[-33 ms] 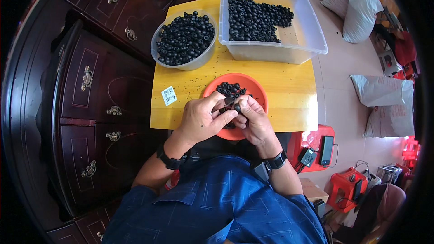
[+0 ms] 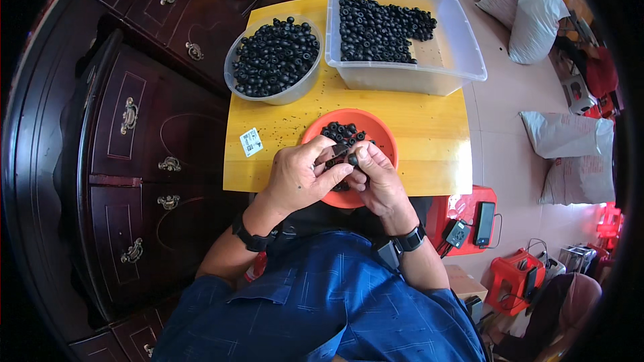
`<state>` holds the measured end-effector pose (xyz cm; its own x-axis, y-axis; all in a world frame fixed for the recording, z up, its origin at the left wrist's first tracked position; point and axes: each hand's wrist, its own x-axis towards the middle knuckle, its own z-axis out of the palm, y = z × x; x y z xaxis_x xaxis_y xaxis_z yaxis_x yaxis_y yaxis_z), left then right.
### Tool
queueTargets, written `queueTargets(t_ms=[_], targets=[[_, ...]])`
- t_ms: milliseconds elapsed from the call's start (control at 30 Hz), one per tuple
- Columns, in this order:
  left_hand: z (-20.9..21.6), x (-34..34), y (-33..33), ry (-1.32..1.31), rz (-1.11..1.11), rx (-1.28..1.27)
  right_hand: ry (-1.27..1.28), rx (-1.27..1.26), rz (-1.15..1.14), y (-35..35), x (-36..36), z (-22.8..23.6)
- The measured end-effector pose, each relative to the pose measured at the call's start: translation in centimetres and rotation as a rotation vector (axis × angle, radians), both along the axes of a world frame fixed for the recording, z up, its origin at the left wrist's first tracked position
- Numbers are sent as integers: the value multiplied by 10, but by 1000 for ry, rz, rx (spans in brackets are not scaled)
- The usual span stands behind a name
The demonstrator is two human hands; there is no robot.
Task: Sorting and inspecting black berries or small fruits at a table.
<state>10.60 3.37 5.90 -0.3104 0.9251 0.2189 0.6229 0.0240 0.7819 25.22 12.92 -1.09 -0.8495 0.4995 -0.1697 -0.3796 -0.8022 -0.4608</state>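
Note:
Both hands meet over an orange bowl (image 2: 391, 154) partly filled with small black ring-shaped pieces (image 2: 345, 133). My right hand (image 2: 380, 173) is closed, pinching a round black piece (image 2: 353, 159) between thumb and fingers. Close against it, my left hand (image 2: 300, 169) has thumb and index finger bent around a small dark flat thing (image 2: 341, 150), whose kind I cannot make out. The left fingertips and the contact between the two things are partly hidden. Other black pieces in the bowl lie beneath my hands.
On the yellow table (image 2: 429, 134) stand a round clear tub (image 2: 288, 96) and a large clear bin (image 2: 402, 80), both holding black pieces. A white label (image 2: 251, 141) lies at left. Dark drawers (image 2: 161, 114) flank the table; a red stool (image 2: 463, 245) stands at right.

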Motion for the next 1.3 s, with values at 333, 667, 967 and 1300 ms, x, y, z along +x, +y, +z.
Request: queueTargets(t_ms=[333,667,967,1300], targets=[[-2,-1,3,-52,-39,5,-67,17,31,-5,-6,2],[25,-78,16,345,402,136,-17,-299,45,-1,-6,3],[-1,2,2,90,-31,-140,107,-205,104,-6,-9,-13],[-21,0,2,153,-45,-187,109,-291,96,-11,-4,-24]])
